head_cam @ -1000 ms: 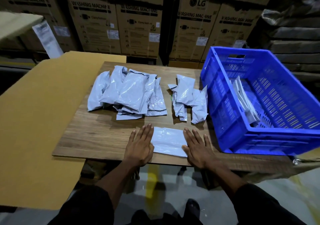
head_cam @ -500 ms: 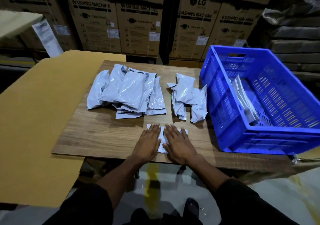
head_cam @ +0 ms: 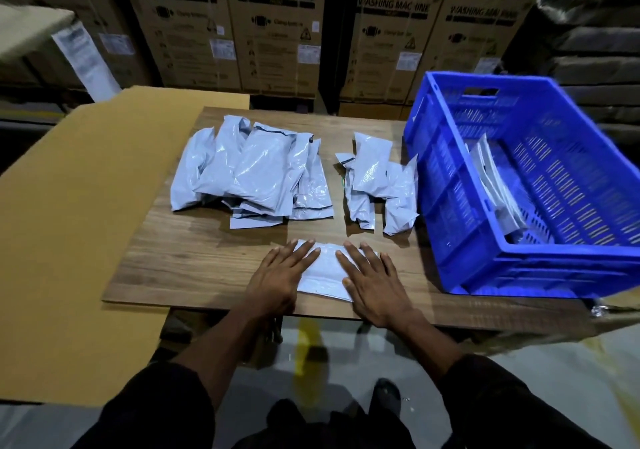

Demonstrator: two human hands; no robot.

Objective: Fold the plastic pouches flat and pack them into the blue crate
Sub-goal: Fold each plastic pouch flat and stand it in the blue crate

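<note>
A flat white plastic pouch (head_cam: pixel 325 270) lies near the front edge of the wooden table (head_cam: pixel 194 258). My left hand (head_cam: pixel 278 280) presses its left part with straight fingers. My right hand (head_cam: pixel 372 284) presses its right part the same way. A big pile of puffy grey-white pouches (head_cam: pixel 252 171) sits behind at the left. A smaller pile of pouches (head_cam: pixel 377 182) lies beside the blue crate (head_cam: pixel 450 206). Inside the crate, several flat pouches (head_cam: pixel 498 185) lean against its left wall.
A large sheet of brown cardboard (head_cam: pixel 76 223) spreads to the left of the table. Stacked washing-machine cartons (head_cam: pixel 277 33) form a wall behind. The crate tilts over the table's right end. The floor shows below the front edge.
Both hands slid together to the pouch's middle, then moved slightly apart again, flattening it. The pouch stays in the same spot.
</note>
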